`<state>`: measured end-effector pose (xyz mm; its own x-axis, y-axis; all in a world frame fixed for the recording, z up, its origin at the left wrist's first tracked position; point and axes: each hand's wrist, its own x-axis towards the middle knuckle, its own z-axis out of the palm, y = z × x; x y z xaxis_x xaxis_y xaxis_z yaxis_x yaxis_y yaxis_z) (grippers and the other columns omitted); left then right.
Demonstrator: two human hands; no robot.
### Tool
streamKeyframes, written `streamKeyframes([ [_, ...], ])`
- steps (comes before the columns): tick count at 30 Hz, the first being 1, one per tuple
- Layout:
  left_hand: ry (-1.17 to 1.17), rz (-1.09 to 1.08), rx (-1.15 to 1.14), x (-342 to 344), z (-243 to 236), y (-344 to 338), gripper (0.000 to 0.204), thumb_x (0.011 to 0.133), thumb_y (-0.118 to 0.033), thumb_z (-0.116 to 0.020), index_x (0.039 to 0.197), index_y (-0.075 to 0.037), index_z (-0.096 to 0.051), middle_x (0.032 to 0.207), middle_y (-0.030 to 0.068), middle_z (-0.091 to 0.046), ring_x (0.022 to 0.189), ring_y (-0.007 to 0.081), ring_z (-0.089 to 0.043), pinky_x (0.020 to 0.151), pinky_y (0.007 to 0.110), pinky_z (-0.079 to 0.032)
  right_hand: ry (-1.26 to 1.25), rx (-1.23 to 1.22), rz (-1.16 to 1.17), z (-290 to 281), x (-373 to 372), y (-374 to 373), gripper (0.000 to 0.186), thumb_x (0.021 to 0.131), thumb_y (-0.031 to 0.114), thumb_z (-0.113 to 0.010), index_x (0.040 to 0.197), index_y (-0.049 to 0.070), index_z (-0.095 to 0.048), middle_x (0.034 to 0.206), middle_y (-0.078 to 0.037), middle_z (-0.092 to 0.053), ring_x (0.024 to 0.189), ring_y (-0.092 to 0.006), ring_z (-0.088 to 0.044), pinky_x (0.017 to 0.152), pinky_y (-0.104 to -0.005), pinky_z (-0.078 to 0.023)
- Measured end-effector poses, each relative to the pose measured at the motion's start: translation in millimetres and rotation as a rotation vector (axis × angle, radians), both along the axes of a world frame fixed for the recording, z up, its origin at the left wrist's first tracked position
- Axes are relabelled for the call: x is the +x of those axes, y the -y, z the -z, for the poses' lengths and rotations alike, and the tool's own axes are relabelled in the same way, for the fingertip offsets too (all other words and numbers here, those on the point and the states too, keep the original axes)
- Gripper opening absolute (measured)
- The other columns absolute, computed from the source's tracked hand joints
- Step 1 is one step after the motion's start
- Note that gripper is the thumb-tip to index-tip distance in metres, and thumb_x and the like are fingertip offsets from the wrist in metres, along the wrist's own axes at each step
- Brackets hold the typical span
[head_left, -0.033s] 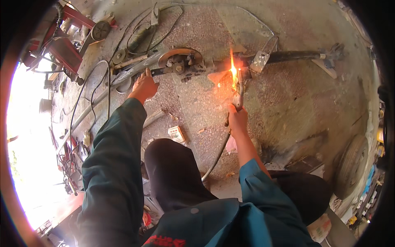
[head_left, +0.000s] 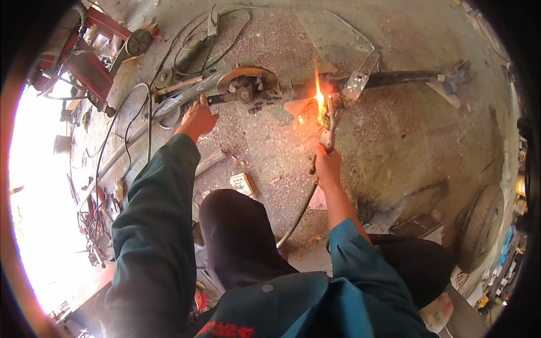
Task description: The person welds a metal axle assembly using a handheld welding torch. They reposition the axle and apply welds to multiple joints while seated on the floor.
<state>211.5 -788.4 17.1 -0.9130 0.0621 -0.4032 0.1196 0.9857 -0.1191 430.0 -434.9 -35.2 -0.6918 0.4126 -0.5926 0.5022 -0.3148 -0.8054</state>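
Note:
My right hand (head_left: 328, 166) is closed around the handle of a gas torch (head_left: 328, 138), from which a hose (head_left: 298, 217) runs down toward my knees. An orange flame (head_left: 319, 96) burns at the torch tip, against a long dark metal bar assembly (head_left: 394, 79) lying across the floor; glare hides the heated spot. My left hand (head_left: 197, 119) reaches to the assembly's left part, beside a rusty round plate (head_left: 248, 73). Its index finger is stretched out and the thumb stands apart; the fingertips are at the metal, and the other fingers are partly hidden.
A perforated metal plate (head_left: 355, 85) leans over the bar. Black cables (head_left: 149, 112) loop at the left, near a red machine frame with a wheel (head_left: 138, 42). A small white box (head_left: 241, 183) lies before my knee. A tyre (head_left: 480, 228) stands at the right.
My right hand and the torch have shifted very slightly to the right. The left hand stays at the same place on the metal.

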Motion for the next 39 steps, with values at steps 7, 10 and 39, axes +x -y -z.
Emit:
streamKeyframes([
  [7, 0.084, 0.032, 0.234, -50.7, -32.3, 1.1, 0.117, 0.088, -0.072, -0.077, 0.163, 0.012, -0.043, 0.167, 0.0316, -0.048, 0.159, 0.0461, -0.042, 0.129, 0.045, -0.038, 0.04, -0.152, 0.005, -42.5, 7.4, -41.9, 0.021, 0.106, 0.021, -0.07, 0.095, 0.006, -0.061, 0.067, -0.003, -0.056, 0.049, -0.0163, -0.054, 0.046, -0.0393, -0.043],
  [10, -0.017, 0.175, 0.311, -65.5, -42.9, -26.3, 0.123, 0.084, -0.069, -0.082, 0.165, 0.012, -0.039, 0.173, 0.0324, -0.039, 0.162, 0.0453, -0.037, 0.132, 0.045, -0.034, 0.038, -0.181, 0.012, -46.5, 15.7, -53.4, 0.021, 0.105, 0.021, -0.071, 0.093, 0.008, -0.059, 0.067, -0.002, -0.055, 0.049, -0.0164, -0.054, 0.046, -0.0395, -0.043],
  [39, -0.236, 0.307, 0.131, -17.3, -46.9, -93.4, 0.094, 0.078, -0.048, -0.096, 0.146, -0.001, -0.052, 0.139, 0.0195, -0.066, 0.138, 0.0366, -0.061, 0.116, 0.047, -0.047, 0.028, -0.237, 0.006, -40.9, 36.7, -67.7, 0.023, 0.108, 0.024, -0.07, 0.116, 0.002, -0.068, 0.071, -0.002, -0.057, 0.052, -0.0154, -0.055, 0.048, -0.0421, -0.045],
])
